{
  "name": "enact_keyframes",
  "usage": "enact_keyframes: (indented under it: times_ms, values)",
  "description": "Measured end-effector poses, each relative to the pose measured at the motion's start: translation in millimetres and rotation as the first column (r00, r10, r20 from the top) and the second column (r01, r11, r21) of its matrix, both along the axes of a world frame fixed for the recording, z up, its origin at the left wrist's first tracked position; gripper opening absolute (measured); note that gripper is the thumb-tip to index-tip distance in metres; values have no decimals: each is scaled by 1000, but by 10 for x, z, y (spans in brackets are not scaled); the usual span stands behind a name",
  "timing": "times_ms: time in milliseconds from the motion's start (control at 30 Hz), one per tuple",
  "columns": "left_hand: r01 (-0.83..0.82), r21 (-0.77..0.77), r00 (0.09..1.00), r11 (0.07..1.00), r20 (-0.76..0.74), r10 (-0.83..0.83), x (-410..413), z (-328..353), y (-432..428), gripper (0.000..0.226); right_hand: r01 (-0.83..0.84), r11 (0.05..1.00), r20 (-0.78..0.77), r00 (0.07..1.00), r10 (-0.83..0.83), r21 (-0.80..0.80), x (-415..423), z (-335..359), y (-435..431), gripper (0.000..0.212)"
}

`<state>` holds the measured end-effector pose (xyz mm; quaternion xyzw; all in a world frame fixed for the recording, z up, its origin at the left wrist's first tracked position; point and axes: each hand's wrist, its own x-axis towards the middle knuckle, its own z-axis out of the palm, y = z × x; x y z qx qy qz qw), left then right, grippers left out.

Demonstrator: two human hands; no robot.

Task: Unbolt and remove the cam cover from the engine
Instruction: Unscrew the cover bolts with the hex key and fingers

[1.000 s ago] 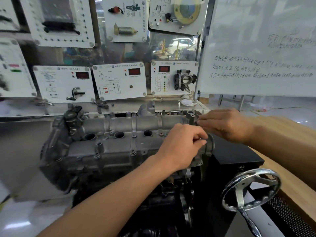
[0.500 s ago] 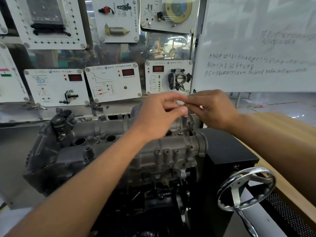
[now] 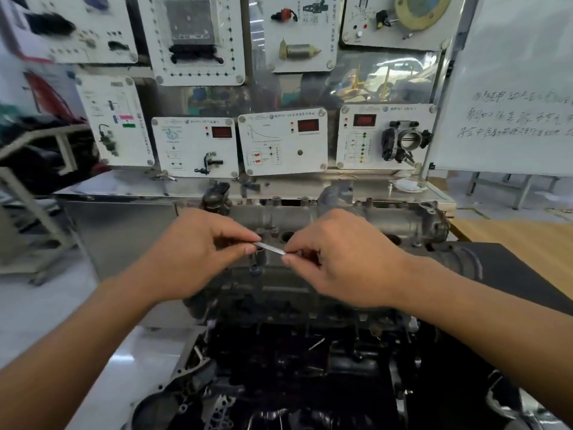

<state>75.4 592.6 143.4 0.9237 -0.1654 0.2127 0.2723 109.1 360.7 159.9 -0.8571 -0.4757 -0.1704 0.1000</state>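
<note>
Silvery bolt [image 3: 269,247] pinched at both ends: left hand [image 3: 198,252] at 9 o'clock end, right hand [image 3: 347,259] at 3 o'clock, likely handover; cam cover [image 3: 372,223] beneath, on engine [image 3: 279,352], not yet lifted.

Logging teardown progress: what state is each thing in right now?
bolt, out of the cover, held between both hands.
left hand, pinching the bolt's left end.
right hand, pinching the bolt's right end.
cam cover, in place, not lifted.
</note>
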Motion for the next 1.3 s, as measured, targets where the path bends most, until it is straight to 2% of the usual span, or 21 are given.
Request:
enact_keyframes:
  times_ms: [200,433,700,933,1167,1300]
  values:
    - [77,13,997,997,27,-77,52,-105,19,20,79,996,-97,992,-75,43,-128,-102,25,32]
    - [44,-55,992,998,117,-37,83,-256,25,20,138,988,-88,987,-132,67,-245,-144,133,36]
    - [99,-55,995,994,38,-97,84,-215,70,21,221,970,-150,967,-205,100,-415,-234,222,31]
    - [128,13,989,992,68,-129,71,-190,56,20,272,961,-178,949,-259,53,-560,-287,349,36]
    - [116,-28,992,993,46,-114,76,-245,102,23,301,948,-297,919,-258,106,-580,-230,466,23]
    - [121,-37,991,992,61,-119,74,-279,123,23,303,941,-375,898,-228,153,-583,-214,486,23]
